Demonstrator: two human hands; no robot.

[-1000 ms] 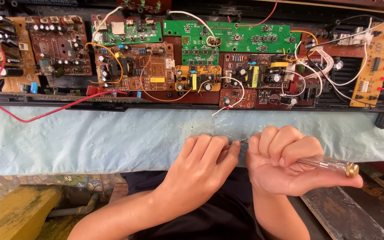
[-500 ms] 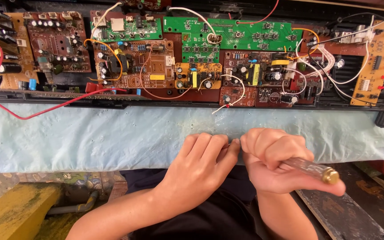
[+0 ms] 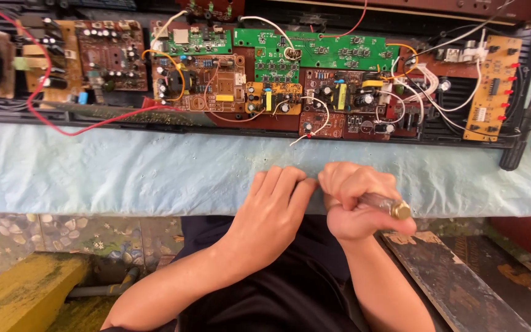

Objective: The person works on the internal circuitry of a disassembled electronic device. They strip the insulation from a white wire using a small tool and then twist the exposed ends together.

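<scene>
My right hand [image 3: 361, 206] is closed around a screwdriver [image 3: 383, 203] with a clear handle and brass cap. Compared with a second ago, I have turned it, so the cap now points right and near, and the handle sits deeper in my fist. I judge I am adjusting my grip. My left hand [image 3: 275, 206] is loosely curled, fingertips touching the right hand; whether it pinches the tip, I cannot tell. Both rest at the near edge of the pale blue tabletop [image 3: 124, 178]. The circuit boards [image 3: 265, 74] lie far behind.

A pale blue cloth [image 3: 124, 175] covers the bench, above a pebble-patterned floor [image 3: 62, 230], apparently tiled
</scene>
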